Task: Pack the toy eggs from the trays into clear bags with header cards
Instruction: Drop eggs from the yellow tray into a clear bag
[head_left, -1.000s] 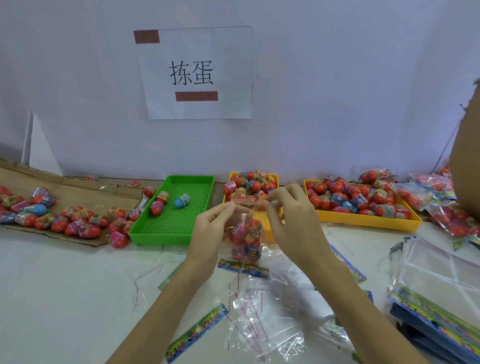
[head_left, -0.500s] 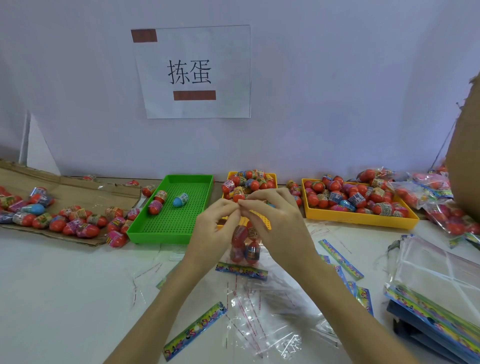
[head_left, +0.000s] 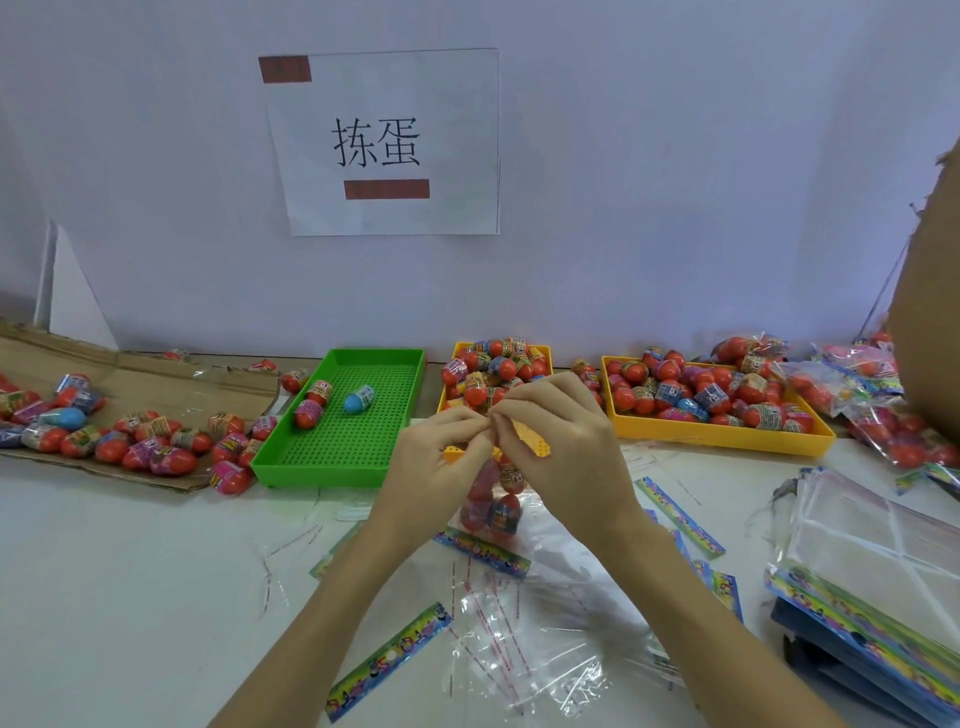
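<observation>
A clear bag (head_left: 492, 506) holding several red toy eggs hangs upright over the table centre. My left hand (head_left: 431, 467) and my right hand (head_left: 558, 447) pinch its top together, fingertips touching above the eggs. The bag's mouth is hidden behind my fingers. A green tray (head_left: 291, 457) to the left holds three eggs, one blue (head_left: 358, 399). A small yellow tray (head_left: 543, 353) behind my hands and a larger yellow tray (head_left: 717, 434) to the right are heaped with eggs. Header cards (head_left: 387, 660) lie on the table.
A flattened cardboard sheet (head_left: 171, 376) with many loose eggs lies at the left. Empty clear bags (head_left: 524, 654) and peeled strips litter the near table. A stack of bags with header cards (head_left: 872, 561) sits at the right, filled bags (head_left: 852, 379) behind it.
My hands came together from holding the bag's top spread apart, closing its mouth. The bag with eggs stayed hanging in front of the small yellow tray.
</observation>
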